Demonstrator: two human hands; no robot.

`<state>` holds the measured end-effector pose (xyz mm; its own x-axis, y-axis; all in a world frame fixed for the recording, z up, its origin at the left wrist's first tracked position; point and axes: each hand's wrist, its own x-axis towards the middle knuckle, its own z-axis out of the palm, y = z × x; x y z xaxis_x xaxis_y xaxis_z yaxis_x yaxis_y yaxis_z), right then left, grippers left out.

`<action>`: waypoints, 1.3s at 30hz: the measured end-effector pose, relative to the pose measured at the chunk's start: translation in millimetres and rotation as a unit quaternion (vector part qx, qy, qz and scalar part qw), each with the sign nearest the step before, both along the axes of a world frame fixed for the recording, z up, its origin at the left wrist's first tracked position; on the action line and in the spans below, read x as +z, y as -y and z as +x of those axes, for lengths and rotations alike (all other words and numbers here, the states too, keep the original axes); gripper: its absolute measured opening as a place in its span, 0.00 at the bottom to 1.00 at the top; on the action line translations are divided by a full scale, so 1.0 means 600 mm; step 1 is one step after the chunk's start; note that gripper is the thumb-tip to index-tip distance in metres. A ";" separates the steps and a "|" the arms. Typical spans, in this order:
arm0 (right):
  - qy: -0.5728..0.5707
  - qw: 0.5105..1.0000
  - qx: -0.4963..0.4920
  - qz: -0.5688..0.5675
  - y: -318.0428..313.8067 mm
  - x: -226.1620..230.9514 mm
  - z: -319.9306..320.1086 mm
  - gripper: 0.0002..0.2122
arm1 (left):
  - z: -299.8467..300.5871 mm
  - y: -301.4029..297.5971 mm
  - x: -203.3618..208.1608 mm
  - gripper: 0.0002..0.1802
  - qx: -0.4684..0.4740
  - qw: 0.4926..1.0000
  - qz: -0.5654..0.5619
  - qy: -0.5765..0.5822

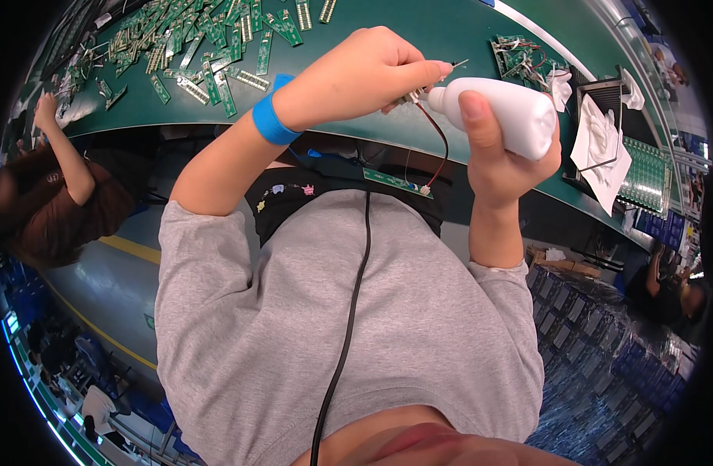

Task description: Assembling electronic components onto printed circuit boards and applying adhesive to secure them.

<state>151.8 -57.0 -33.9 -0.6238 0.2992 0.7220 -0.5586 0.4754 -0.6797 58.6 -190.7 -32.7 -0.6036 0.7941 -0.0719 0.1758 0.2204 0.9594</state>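
Observation:
My right hand point(498, 155) is wrapped round a white squeeze bottle point(502, 109), tipped on its side. The bottle's narrow end points left, at or very near a small board with wires point(413, 96), pinched in the fingers of my left hand point(384, 68). Much of that small board is hidden by my fingers, and a thin pin or lead sticks out above them. Red and dark wires point(445, 144) run down from it to a long green circuit board strip point(397, 183) hanging before my lap. A blue wristband point(272, 118) circles my left wrist.
Many green circuit board strips point(209, 46) lie scattered on the green tabletop point(325, 116) at left. Wired boards point(523, 58) sit at back right, beside a dark rack point(601, 93) with white cloths point(601, 147). A black cable point(356, 287) crosses my shirt. Another person point(61, 182) works at left.

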 end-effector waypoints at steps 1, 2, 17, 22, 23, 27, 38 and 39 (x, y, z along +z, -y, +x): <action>0.001 1.000 0.000 -0.002 -0.001 0.000 0.000 0.15 | 0.000 0.000 0.000 0.16 0.000 1.000 0.000 0.000; 0.002 1.000 0.000 -0.004 -0.001 0.000 0.000 0.14 | 0.000 0.000 0.000 0.16 0.001 1.000 -0.002 -0.003; 0.073 0.922 -0.018 -0.379 -0.051 0.023 0.008 0.18 | -0.007 0.004 -0.006 0.18 -0.034 0.999 0.020 -0.029; 0.157 0.774 0.303 -0.533 -0.083 -0.013 -0.014 0.20 | -0.007 0.001 -0.005 0.18 -0.071 0.995 0.064 -0.003; 0.166 0.747 0.338 -0.547 -0.080 -0.018 -0.019 0.20 | -0.006 0.003 0.001 0.19 -0.080 0.995 0.048 0.020; 0.181 0.698 0.442 -0.534 -0.092 -0.032 -0.026 0.21 | -0.018 0.011 0.007 0.20 -0.113 0.989 0.039 0.084; 0.195 0.556 0.518 -0.621 -0.065 -0.054 -0.030 0.23 | -0.036 0.005 -0.043 0.21 -0.099 0.984 0.078 0.127; 0.195 0.549 0.515 -0.629 -0.065 -0.052 -0.030 0.23 | -0.042 0.005 -0.053 0.21 -0.078 0.984 0.090 0.136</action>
<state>133.9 -17.9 -65.1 -0.9637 -0.2480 0.0994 0.2133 -0.9382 -0.2726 33.7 -193.7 -64.4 -0.4512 0.8902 -0.0630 -0.0738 0.0331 0.9967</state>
